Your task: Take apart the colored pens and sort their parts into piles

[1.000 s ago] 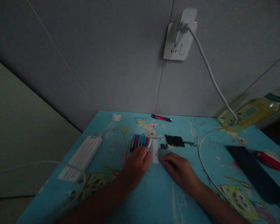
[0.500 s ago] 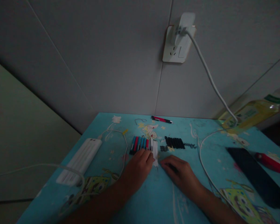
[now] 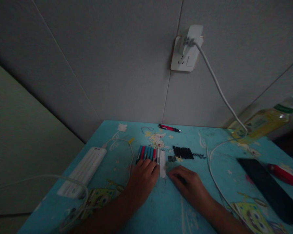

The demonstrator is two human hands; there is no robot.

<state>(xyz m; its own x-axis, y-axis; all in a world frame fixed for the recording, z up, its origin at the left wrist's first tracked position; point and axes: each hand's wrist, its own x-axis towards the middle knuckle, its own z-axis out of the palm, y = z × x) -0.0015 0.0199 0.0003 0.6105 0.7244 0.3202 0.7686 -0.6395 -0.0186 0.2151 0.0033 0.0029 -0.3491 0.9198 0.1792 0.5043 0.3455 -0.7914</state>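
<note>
In the head view, several blue and red pen barrels [image 3: 146, 152] lie side by side on the table, with a whitish one at their right end. My left hand [image 3: 143, 175] rests over their near ends, fingers laid down and fingertips partly hidden. Thin white refills [image 3: 162, 163] form a row just right of that hand. My right hand [image 3: 187, 180] lies on the table right of the refills, curled, thumb and forefinger tips together; I see nothing between them. Beyond it are a row of black pen parts [image 3: 183, 152], small dark pieces [image 3: 172, 158] and springs [image 3: 199, 156].
A red and black pen [image 3: 169, 128] lies near the wall. At left is a white power strip [image 3: 84, 172] with its cord. A white cable [image 3: 210, 162] runs from the wall socket [image 3: 184, 61] across the right side, near a yellow bottle [image 3: 261, 123], a dark flat object [image 3: 266, 185] and a red-handled tool [image 3: 284, 175].
My left hand has shifted slightly left off the refills, its fingers now spread along the barrels' near ends. My right hand stays almost where it was. The camera view has tilted up slightly.
</note>
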